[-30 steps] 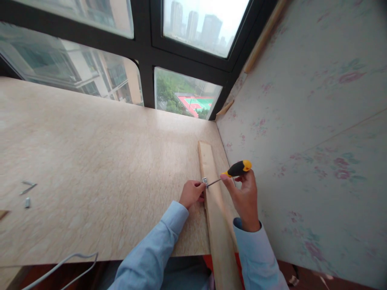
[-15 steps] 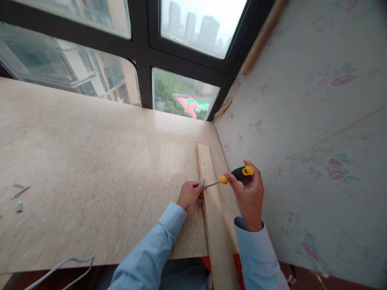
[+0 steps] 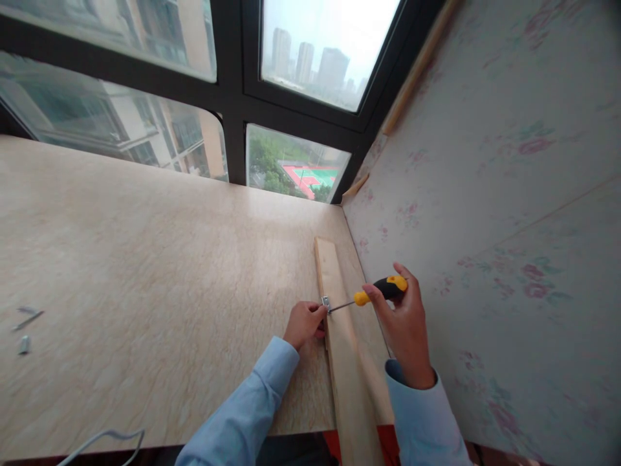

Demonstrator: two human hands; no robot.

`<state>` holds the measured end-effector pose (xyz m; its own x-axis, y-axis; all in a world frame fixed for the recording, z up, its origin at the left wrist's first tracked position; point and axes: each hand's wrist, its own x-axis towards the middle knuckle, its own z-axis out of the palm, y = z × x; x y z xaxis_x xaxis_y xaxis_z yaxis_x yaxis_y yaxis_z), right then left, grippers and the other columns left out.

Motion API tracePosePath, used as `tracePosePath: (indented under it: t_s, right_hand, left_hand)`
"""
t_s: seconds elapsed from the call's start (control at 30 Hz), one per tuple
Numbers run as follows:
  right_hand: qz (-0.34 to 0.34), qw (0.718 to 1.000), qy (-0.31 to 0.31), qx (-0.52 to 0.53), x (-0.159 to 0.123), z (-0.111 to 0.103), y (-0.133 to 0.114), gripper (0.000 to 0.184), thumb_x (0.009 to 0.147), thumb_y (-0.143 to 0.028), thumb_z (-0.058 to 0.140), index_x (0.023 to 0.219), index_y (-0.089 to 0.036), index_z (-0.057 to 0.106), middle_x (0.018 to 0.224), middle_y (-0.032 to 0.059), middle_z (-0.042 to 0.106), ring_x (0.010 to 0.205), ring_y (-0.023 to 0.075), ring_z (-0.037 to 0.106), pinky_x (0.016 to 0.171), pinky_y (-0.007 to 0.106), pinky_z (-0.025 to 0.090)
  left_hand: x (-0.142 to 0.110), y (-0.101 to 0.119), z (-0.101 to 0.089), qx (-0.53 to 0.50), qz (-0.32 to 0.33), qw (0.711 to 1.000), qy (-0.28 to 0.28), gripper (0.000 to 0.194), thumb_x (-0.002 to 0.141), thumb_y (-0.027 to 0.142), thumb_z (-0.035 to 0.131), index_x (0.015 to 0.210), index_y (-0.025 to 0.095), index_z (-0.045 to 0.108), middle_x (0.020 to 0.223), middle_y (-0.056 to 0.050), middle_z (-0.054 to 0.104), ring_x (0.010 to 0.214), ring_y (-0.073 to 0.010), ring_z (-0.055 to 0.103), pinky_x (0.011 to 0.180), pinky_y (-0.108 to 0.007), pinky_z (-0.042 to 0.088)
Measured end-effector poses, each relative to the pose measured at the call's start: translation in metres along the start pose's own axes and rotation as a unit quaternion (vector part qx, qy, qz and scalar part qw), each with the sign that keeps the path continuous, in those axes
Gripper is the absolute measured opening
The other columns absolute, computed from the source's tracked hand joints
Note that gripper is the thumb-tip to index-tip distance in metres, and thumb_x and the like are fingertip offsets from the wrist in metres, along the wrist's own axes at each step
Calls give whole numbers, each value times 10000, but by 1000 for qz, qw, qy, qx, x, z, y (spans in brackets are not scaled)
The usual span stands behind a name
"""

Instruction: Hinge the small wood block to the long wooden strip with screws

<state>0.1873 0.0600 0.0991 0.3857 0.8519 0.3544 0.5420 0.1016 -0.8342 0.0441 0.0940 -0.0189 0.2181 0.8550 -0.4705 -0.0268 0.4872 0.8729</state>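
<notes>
A long pale wooden board [image 3: 344, 362] lies on the ledge, its near end jutting past the front edge. On the board's left side sits a small metal bracket [image 3: 325, 301]. My left hand [image 3: 305, 321] is closed at the bracket's near end, fingertips pinched together; they hide part of the bracket and whatever is between them. In my right hand [image 3: 406, 317] is a screwdriver [image 3: 388, 287] with a yellow and black handle, tilted, its shaft pointing left. The tip meets the bracket area beside my left fingertips; a screw there is too small to make out.
Several small metal pieces [image 3: 26, 320] lie at the far left of the marble-patterned ledge [image 3: 169, 278]. A white cable [image 3: 109, 435] loops over the front edge. A flowered wall [image 3: 485, 226] rises close on the right, and a dark-framed window [image 3: 233, 97] stands behind.
The view has shifted slightly, so most things sit a little lower. My right hand has turned slightly on the screwdriver handle; my left hand keeps its place at the bracket.
</notes>
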Motion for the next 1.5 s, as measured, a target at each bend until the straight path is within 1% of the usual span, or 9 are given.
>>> tracePosePath:
  t_s: [0.17, 0.4, 0.6, 0.87, 1.0, 1.13, 1.27, 1.4, 1.5]
  right_hand:
    - [-46, 986, -101, 124, -1, 0, -1, 805, 813, -391, 663, 1495, -306, 243, 1435, 131, 435, 1284, 263, 516, 1061, 513, 424]
    - [-54, 994, 15, -91, 7, -1, -4, 634, 807, -561, 642, 1287, -164, 525, 1144, 141, 570, 1061, 295, 577, 969, 555, 468]
    - [-78, 986, -128, 75, 6, -4, -4, 743, 850, -371, 608, 1488, -302, 232, 1442, 127, 415, 1306, 254, 491, 1073, 506, 411]
    - [-80, 989, 18, -121, 9, -3, 1, 633, 811, -618, 633, 1251, -175, 531, 1132, 135, 571, 1040, 295, 582, 941, 541, 479]
    - [-72, 996, -50, 7, 4, -7, -1, 660, 872, -448, 626, 1446, -239, 375, 1216, 116, 589, 1119, 260, 605, 992, 510, 482]
    - [-65, 982, -130, 123, -2, -7, -8, 726, 865, -338, 649, 1492, -331, 283, 1515, 114, 387, 1374, 268, 447, 1108, 536, 388]
    - [-39, 986, -73, 145, -1, 1, -11, 673, 845, -382, 695, 1406, -302, 331, 1447, 144, 477, 1278, 266, 556, 1065, 536, 446]
    - [-17, 973, -38, 226, 1, 15, -8, 452, 834, -410, 713, 1079, -283, 354, 1321, 141, 593, 1058, 254, 700, 927, 508, 554]
    - [-23, 962, -1, 273, 1, 25, -6, 496, 795, -392, 759, 955, -284, 302, 1277, 115, 627, 1069, 254, 698, 934, 524, 546]
  left_hand:
    - [3, -2, 0, -1, 1, 1000, 1, 216, 872, 218, 593, 731, 93, 699, 652, -32, 652, 578, -174, 655, 510, -279, 562]
    - [3, -3, -1, -4, -10, 1000, -8, 212, 875, 219, 594, 757, 94, 718, 684, -40, 674, 575, -168, 659, 507, -273, 566]
    - [2, 0, -1, 0, -14, 1000, 0, 209, 879, 208, 588, 759, 86, 709, 681, -42, 665, 565, -167, 664, 490, -266, 570]
    - [0, 2, 0, 1, -20, 1000, 1, 207, 885, 201, 579, 776, 77, 704, 698, -52, 684, 578, -165, 669, 470, -239, 560]
    - [1, 1, 1, 4, -20, 1000, 8, 197, 874, 201, 592, 761, 85, 705, 680, -43, 674, 586, -172, 671, 476, -250, 565]
    - [3, -2, 0, 10, -15, 1000, 12, 190, 839, 253, 655, 792, 83, 725, 690, -50, 682, 591, -179, 670, 489, -263, 567]
    - [5, -6, 0, 5, -13, 1000, 4, 225, 823, 296, 679, 813, 77, 732, 715, -63, 690, 591, -183, 669, 499, -272, 565]
    - [6, -6, 0, 4, -18, 1000, -2, 206, 839, 273, 656, 791, 84, 723, 703, -52, 681, 566, -174, 659, 495, -276, 559]
    - [6, -5, 0, 1, -16, 1000, -6, 197, 855, 251, 630, 789, 88, 720, 702, -49, 676, 559, -163, 652, 492, -268, 555]
